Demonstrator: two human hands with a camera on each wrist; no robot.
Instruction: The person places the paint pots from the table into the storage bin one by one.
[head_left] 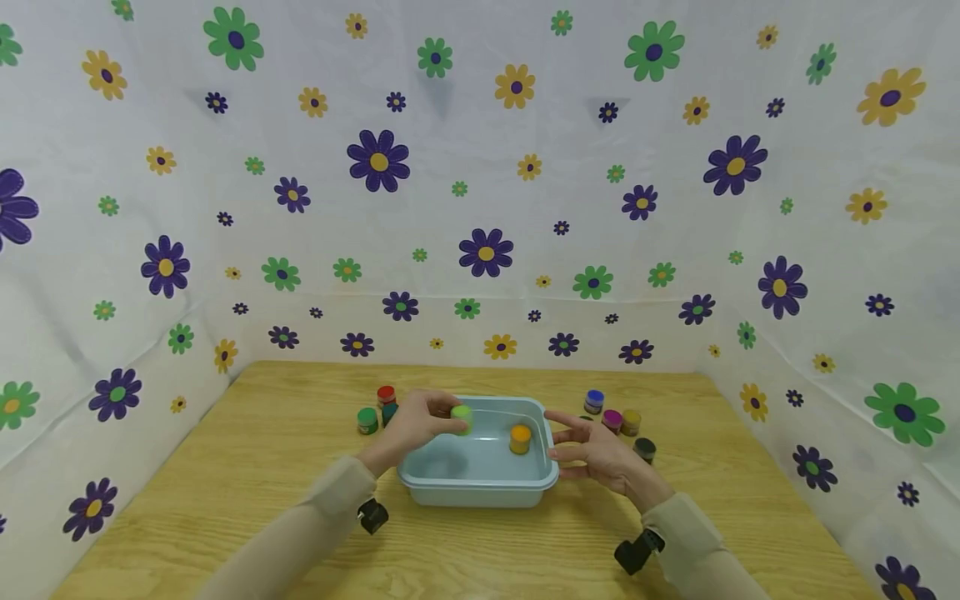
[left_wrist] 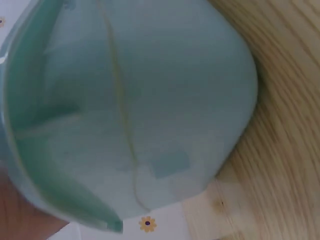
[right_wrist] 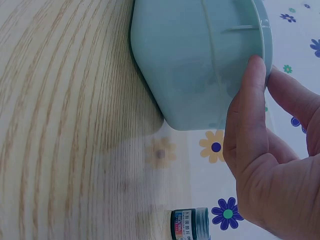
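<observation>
My left hand (head_left: 422,425) pinches a small paint jar with a light green lid (head_left: 462,419) above the left part of a pale blue plastic tub (head_left: 480,496). Inside the tub, towards its right end, stands an orange paint jar (head_left: 520,439). Fingers of my right hand (head_left: 600,454) reach fairly straight to the tub's right rim and touch it from outside. The right wrist view shows those fingertips (right_wrist: 255,67) against the tub wall (right_wrist: 185,65). In the left wrist view the tub wall (left_wrist: 185,90) hides most of the left hand (left_wrist: 25,215).
Left of the tub stand red (head_left: 386,395), green (head_left: 367,421) and teal (head_left: 388,412) jars. To the right are blue (head_left: 594,402), magenta (head_left: 612,421), yellow-brown (head_left: 631,422) and dark (head_left: 644,451) jars, beside the right hand. A flower-patterned sheet (head_left: 420,208) surrounds the wooden table (head_left: 300,417).
</observation>
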